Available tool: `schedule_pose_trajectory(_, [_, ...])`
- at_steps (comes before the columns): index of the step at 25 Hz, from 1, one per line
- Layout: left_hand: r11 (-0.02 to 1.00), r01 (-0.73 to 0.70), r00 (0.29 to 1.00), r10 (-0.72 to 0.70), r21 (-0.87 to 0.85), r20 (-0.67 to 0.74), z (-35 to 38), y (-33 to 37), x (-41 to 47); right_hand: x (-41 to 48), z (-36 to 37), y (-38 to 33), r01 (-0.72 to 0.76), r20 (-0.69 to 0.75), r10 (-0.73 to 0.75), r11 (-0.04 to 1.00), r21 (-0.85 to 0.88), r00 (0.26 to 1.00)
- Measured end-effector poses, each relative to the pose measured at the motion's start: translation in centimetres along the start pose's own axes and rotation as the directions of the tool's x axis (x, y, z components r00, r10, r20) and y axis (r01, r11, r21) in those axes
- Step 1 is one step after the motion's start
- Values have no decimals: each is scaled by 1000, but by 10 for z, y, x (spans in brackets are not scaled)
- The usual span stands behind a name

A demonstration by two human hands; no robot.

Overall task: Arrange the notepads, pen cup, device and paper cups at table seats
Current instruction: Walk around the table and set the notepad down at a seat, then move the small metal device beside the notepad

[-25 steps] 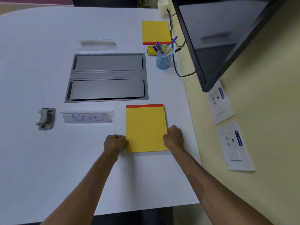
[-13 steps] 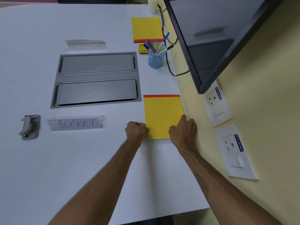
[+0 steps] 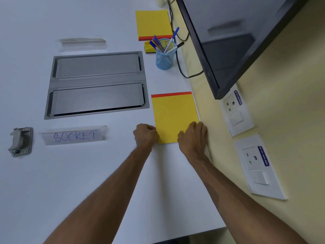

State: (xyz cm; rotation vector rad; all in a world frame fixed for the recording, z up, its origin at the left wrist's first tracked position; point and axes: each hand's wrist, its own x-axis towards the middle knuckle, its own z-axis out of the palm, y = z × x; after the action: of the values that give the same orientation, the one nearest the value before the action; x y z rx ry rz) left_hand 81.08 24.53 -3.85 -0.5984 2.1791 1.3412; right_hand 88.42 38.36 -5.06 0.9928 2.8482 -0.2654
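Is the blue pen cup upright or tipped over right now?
Upright: the pen cup stands on its base on the table, its pens poking up out of the open top.

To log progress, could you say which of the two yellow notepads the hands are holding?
The near notepad, held at its lower corners by the left hand and right hand; the far notepad behind the pen cup lies untouched.

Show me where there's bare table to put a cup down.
Widest: bare table this side of the SOCKET sign. Smaller: the strip between near notepad and pen cup, beside the metal socket box. Crowded: behind the pen cup, with far notepad, yellow device, cable.
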Motion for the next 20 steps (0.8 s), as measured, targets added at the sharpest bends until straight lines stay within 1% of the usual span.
schedule_pose_trajectory(3, [983, -126, 992, 123, 134, 35, -1, 1, -2, -5, 1, 0, 20, -8, -20, 1000, -7, 1000])
schedule_pose_trajectory(5, [935, -224, 974, 209, 275, 83, -1, 3, -5, -6, 1, 1, 26, -28, -26, 1000, -16, 999])
schedule_pose_trajectory(7, [879, -287, 958, 260, 380, 122, -1, 5, -8, -7, 0, 1, 31, -26, -31, 999, -14, 999])
schedule_pose_trajectory(9, [846, -346, 938, 316, 406, 141, -5, 1, -10, -8, -4, -1, 35, -2, -35, 999, 3, 999])
schedule_pose_trajectory(11, [821, -392, 919, 368, 415, 139, -14, -5, -15, -12, -10, -3, 70, 11, -71, 997, 29, 997])
schedule_pose_trajectory(15, [798, -451, 885, 457, 399, 88, -52, -19, -29, -31, -20, -28, 265, -10, -266, 955, 130, 964])
schedule_pose_trajectory(18, [797, -478, 862, 507, 369, 21, -96, -34, -39, -53, -18, -64, 446, -57, -443, 881, 158, 895])
schedule_pose_trajectory(20, [830, -443, 866, 494, 340, -77, -134, -47, -42, -70, -10, -95, 549, -68, -546, 819, 168, 835])
